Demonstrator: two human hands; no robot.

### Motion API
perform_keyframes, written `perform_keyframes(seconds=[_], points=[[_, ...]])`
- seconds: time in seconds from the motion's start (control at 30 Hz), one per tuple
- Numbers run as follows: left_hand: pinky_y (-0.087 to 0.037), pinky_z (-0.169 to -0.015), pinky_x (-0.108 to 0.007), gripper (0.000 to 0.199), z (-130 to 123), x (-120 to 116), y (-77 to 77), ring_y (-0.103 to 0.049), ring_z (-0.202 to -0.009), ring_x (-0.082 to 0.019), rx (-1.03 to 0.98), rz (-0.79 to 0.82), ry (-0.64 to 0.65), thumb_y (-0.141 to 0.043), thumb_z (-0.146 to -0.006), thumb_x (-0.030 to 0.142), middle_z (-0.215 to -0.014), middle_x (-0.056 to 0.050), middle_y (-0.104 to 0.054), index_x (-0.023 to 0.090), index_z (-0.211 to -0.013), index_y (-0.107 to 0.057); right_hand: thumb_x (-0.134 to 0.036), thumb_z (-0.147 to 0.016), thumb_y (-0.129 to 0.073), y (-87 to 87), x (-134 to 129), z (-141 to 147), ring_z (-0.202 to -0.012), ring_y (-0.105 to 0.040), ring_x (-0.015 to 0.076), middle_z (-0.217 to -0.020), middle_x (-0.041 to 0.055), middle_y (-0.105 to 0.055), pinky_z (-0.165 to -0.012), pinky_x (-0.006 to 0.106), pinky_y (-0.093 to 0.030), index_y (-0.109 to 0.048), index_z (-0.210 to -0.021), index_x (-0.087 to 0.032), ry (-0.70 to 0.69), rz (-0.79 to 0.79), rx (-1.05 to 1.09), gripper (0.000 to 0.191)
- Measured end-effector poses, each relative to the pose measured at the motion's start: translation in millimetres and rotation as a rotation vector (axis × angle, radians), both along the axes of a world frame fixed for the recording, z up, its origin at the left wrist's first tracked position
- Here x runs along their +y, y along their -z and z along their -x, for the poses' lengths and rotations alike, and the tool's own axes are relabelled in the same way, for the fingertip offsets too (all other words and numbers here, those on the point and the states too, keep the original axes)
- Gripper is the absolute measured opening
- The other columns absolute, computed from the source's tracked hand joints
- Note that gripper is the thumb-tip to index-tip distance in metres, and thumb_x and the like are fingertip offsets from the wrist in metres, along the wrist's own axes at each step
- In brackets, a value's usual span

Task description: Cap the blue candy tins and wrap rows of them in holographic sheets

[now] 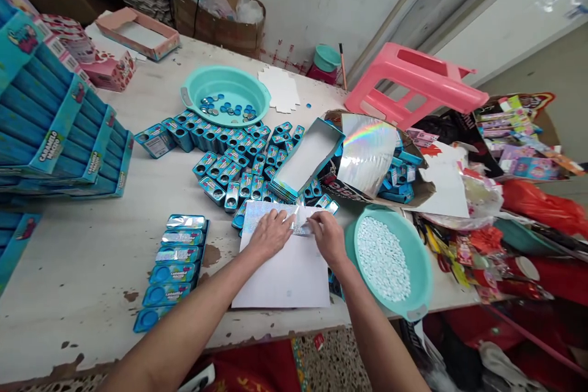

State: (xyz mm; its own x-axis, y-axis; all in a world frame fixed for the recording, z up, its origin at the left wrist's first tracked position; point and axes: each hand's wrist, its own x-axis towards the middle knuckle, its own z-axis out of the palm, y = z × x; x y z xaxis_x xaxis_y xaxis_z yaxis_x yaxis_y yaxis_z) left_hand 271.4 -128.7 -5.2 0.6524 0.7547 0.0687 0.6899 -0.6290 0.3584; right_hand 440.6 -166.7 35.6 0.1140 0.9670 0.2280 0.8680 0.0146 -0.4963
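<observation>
A white sheet [287,272] lies near the table's front edge, with a shiny silver strip [301,220] at its top. My left hand [271,234] rests on the sheet, fingertips at the strip's left part. The fingers of my right hand [327,234] are pinched together at the strip's right end. To the left stands a column of blue tins [168,272]; the upper three carry shiny silver pieces on top. Many small blue tins [220,168] with round holes are heaped beyond the sheet. An open blue tray [305,156] with a white inside leans on the heap.
A teal basin [416,257] of white pellets is at my right. Another teal basin [227,76] holding round blue and silver pieces stands farther back. Blue display boxes [59,110] are stacked at left. A pink stool [408,73] lies beyond an open carton [353,187].
</observation>
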Motion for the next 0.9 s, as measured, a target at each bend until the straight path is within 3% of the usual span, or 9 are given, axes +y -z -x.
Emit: perform_keyframes(seconds=[0.17,0.27,0.33,0.4,0.47,0.6,0.73,0.8,0.9], points=[[-0.038,-0.088,-0.039,0.037,5,8,-5.3,-0.045,-0.104,-0.024,-0.169,0.194,-0.030,-0.038,-0.091,0.033,-0.111,-0.009,-0.053,0.026,-0.126,-0.048,-0.036,-0.083,-0.055,-58.8,-34,19,-0.068,-0.055,0.0153,-0.074,0.0005,-0.059,-0.066,0.029,-0.044,-0.055,-0.078,-0.021,0.203,-0.049,0.283,0.016],[-0.038,-0.093,-0.037,0.044,24,8,-27.0,-0.044,-0.112,-0.022,-0.532,0.495,-0.039,-0.032,-0.093,0.035,-0.122,-0.009,-0.051,0.024,-0.135,-0.039,-0.037,-0.081,-0.058,-75.6,-45,38,-0.067,-0.055,0.0155,-0.072,0.0006,-0.058,-0.064,0.029,-0.044,-0.055,-0.078,-0.021,0.232,-0.021,0.439,0.016],[-0.042,-0.089,-0.033,0.052,42,-4,-43.7,-0.047,-0.112,-0.021,-0.760,0.716,-0.008,-0.043,-0.088,0.040,-0.127,-0.010,-0.049,0.022,-0.137,-0.035,-0.036,-0.079,-0.061,-76.6,-49,54,-0.067,-0.055,0.0154,-0.072,0.0008,-0.058,-0.063,0.029,-0.044,-0.055,-0.078,-0.021,0.218,0.017,0.549,0.016],[-0.046,-0.078,-0.028,0.048,62,-24,-55.2,-0.055,-0.096,-0.019,-0.862,0.899,-0.019,-0.053,-0.082,0.044,-0.112,-0.009,-0.059,0.019,-0.122,-0.050,-0.036,-0.077,-0.063,-70.1,-50,75,-0.067,-0.055,0.0154,-0.072,0.0011,-0.058,-0.062,0.029,-0.044,-0.056,-0.078,-0.021,0.176,0.062,0.667,0.017],[-0.045,-0.067,-0.025,0.033,85,-44,-58.9,-0.057,-0.074,-0.015,-0.877,0.990,-0.148,-0.053,-0.081,0.046,-0.081,-0.004,-0.062,0.017,-0.096,-0.060,-0.036,-0.076,-0.064,-56.8,-50,102,-0.070,-0.056,0.0159,-0.073,0.0016,-0.059,-0.066,0.029,-0.045,-0.057,-0.078,-0.020,0.132,0.114,0.784,0.017],[-0.041,-0.060,-0.023,0.027,149,-72,-53.1,-0.051,-0.058,-0.011,-0.721,0.903,-0.448,-0.046,-0.084,0.040,-0.056,0.002,-0.052,0.018,-0.070,-0.055,-0.039,-0.074,-0.065,-18.0,-53,171,-0.078,-0.058,0.0177,-0.081,0.0037,-0.063,-0.073,0.032,-0.045,-0.061,-0.075,-0.019,0.145,0.205,0.911,0.020],[-0.040,-0.053,-0.022,0.023,228,-81,-46.5,-0.047,-0.051,-0.011,-0.632,0.947,-0.582,-0.042,-0.084,0.039,-0.055,0.006,-0.046,0.020,-0.092,-0.053,-0.042,-0.070,-0.067,16.3,-58,240,-0.077,-0.057,0.0185,-0.079,0.0036,-0.062,-0.071,0.032,-0.045,-0.064,-0.071,-0.018,0.154,0.269,0.919,0.024],[-0.038,-0.049,-0.021,0.029,261,-79,-42.9,-0.045,-0.049,-0.010,-0.616,0.970,-0.581,-0.043,-0.083,0.039,-0.055,0.008,-0.044,0.021,-0.106,-0.044,-0.042,-0.070,-0.066,28.3,-60,268,-0.075,-0.057,0.0188,-0.076,0.0029,-0.061,-0.070,0.032,-0.045,-0.065,-0.072,-0.018,0.139,0.295,0.913,0.024],[-0.034,-0.049,-0.019,0.025,290,-70,-36.4,-0.043,-0.051,-0.010,-0.537,0.915,-0.513,-0.043,-0.083,0.037,-0.057,0.008,-0.042,0.021,-0.102,-0.041,-0.042,-0.070,-0.067,42.6,-61,296,-0.095,-0.055,0.0231,-0.091,0.0069,-0.058,-0.082,0.036,-0.043,-0.067,-0.070,-0.019,0.175,0.225,0.815,0.023]])
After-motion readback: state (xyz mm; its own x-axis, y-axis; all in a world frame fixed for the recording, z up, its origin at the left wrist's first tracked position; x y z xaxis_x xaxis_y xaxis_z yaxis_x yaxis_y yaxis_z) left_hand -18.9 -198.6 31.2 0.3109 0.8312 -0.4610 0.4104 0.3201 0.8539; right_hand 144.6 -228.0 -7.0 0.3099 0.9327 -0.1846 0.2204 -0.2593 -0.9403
